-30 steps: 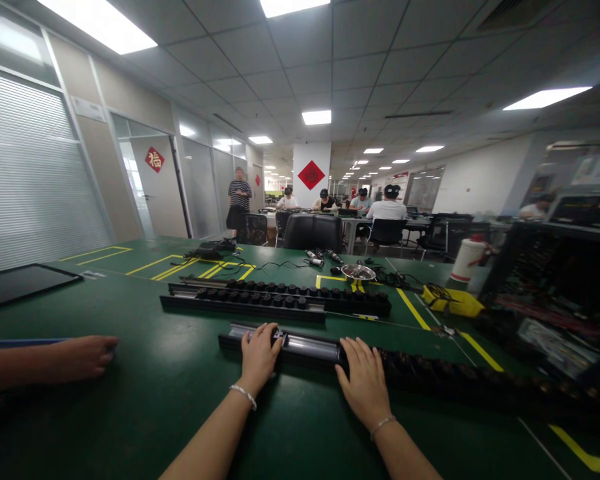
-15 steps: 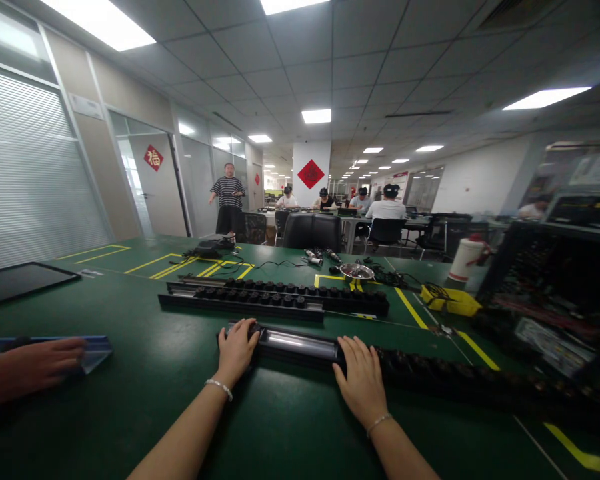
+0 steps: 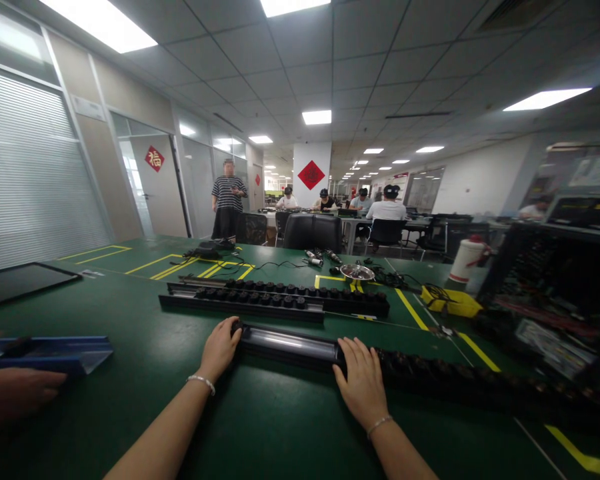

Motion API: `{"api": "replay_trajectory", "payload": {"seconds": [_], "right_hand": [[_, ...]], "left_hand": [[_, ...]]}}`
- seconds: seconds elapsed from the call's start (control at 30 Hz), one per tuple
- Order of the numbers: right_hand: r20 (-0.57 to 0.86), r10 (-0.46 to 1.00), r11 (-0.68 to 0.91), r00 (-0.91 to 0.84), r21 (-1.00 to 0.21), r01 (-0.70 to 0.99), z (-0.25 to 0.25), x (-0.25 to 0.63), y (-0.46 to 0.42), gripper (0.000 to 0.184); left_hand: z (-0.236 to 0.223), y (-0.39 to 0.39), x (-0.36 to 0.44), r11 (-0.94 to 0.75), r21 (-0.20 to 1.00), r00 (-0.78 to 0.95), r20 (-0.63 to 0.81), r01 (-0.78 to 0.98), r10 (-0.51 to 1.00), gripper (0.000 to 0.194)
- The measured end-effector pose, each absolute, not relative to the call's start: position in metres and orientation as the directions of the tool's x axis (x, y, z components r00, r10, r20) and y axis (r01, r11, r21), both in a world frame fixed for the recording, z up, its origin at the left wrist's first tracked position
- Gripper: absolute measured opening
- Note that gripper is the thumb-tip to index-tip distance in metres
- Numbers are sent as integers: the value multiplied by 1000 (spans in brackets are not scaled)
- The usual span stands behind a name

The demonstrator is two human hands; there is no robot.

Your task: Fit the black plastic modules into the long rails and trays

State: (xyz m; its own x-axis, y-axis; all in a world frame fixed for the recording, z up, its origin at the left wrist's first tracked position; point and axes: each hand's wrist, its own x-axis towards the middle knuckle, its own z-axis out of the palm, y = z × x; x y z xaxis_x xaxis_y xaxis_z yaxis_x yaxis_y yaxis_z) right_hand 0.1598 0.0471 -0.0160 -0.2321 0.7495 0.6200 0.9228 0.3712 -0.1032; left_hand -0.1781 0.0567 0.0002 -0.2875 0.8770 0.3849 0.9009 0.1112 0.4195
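A long black roller track (image 3: 290, 347) lies slantwise in front of me on the green table. Its left stretch is a bare, shiny metal channel; a row of dark rollers (image 3: 430, 370) fills the right stretch. My left hand (image 3: 220, 350) is curled round the track's left end, with a small dark part at the fingertips that I cannot make out clearly. Over the track, where the bare channel meets the rollers, my right hand (image 3: 361, 377) is closed, fingers bent across its far side.
Two more roller tracks (image 3: 240, 307) lie just beyond. Behind them are a metal dish (image 3: 357, 272), cables and a yellow tray (image 3: 450, 301). At left, another person's hands (image 3: 20, 397) are at a blue channel (image 3: 75, 353). A dark machine (image 3: 545, 300) stands at right.
My left hand has slid left along the track to its end, baring more of the shiny channel. My right hand stays put. The other person's near hand has moved down off the blue channel's top.
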Motion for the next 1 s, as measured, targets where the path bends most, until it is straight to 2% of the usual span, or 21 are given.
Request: {"api": "replay_trajectory", "payload": {"seconds": [0.27,0.63,1.0], "right_hand": [[619,749,372,-235,-99,923,-17,160,48,44],[625,746,356,-229,-84,931,-19,161,48,44],[622,750,349,-226,-82,933,-17,160,46,44]], "left_hand": [[3,55,-193,200,482,-363,272,853,891,40],[7,56,-222,293,505,-467,261,812,845,40],[4,44,-316,507,475,-653,212,719,727,38]]}}
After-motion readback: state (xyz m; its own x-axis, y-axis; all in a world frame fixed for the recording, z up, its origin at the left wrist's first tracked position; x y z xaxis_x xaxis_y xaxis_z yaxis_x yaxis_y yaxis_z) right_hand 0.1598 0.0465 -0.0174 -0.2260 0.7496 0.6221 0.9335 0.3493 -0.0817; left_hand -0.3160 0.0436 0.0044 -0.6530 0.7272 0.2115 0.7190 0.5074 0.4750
